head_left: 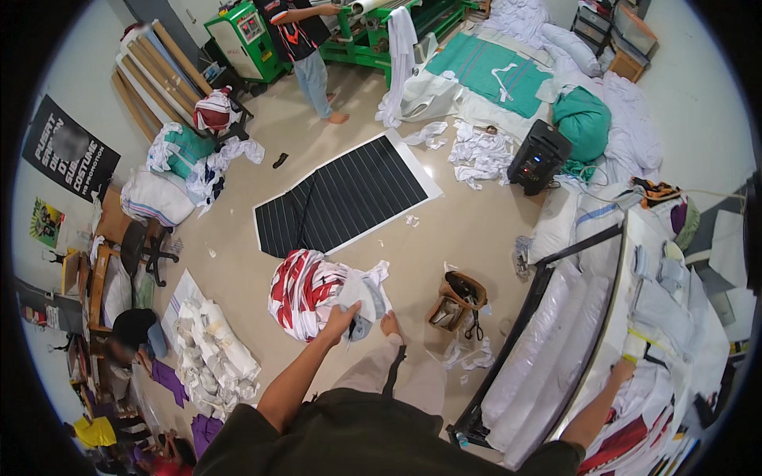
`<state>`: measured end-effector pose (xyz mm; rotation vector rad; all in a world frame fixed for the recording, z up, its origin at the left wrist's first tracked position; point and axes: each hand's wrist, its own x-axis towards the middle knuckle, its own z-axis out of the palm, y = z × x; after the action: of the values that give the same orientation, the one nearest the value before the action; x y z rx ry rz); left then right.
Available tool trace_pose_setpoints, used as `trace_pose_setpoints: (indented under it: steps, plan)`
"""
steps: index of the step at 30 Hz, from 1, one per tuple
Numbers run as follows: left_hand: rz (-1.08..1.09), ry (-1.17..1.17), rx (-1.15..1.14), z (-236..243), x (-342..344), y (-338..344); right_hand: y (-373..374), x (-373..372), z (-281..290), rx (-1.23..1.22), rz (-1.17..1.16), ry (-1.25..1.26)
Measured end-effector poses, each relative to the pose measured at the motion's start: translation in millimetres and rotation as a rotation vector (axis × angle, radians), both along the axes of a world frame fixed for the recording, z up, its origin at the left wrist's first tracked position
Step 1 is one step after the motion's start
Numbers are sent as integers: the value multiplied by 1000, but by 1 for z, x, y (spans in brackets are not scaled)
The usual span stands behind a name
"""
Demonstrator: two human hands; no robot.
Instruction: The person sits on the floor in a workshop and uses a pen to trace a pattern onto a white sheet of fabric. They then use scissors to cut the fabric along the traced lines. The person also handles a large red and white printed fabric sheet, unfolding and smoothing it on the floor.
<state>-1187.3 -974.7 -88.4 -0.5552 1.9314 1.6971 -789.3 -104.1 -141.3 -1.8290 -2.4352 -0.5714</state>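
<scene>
My left hand (342, 319) is closed around a bunch of white and grey cloth pieces (363, 295), held up in front of my legs. Beyond that bunch, a heap of red-and-white striped cloth (294, 297) lies on the floor. My right arm stretches out over the table on the right. There my right hand (622, 370) is at a white piece with a yellow band (635, 349); its fingers are too small and hidden to make out. White and red cloth (627, 436) lies on the table nearer to me.
Long plastic-wrapped rolls (528, 349) lie beneath the table. A brown box with scissors (456, 301) stands on the floor, near a black speaker (540, 157). A dark striped sheet (349, 194) lies ahead. One person (305, 47) stands by a green machine (246, 40); others sit at left.
</scene>
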Motion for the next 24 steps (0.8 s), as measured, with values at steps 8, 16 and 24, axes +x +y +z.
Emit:
trace_pose_setpoints:
  steps: [8, 16, 24]
  plan:
    - [-227, -20, 55, -102, -126, 59, -19, 26, 46, 3, 100, 62]
    - [-528, 124, -484, -133, -189, 63, -54, -15, 72, -24, -265, 332]
    - [-1216, -295, -669, -71, 15, -69, -305, -100, -28, -332, 612, 189]
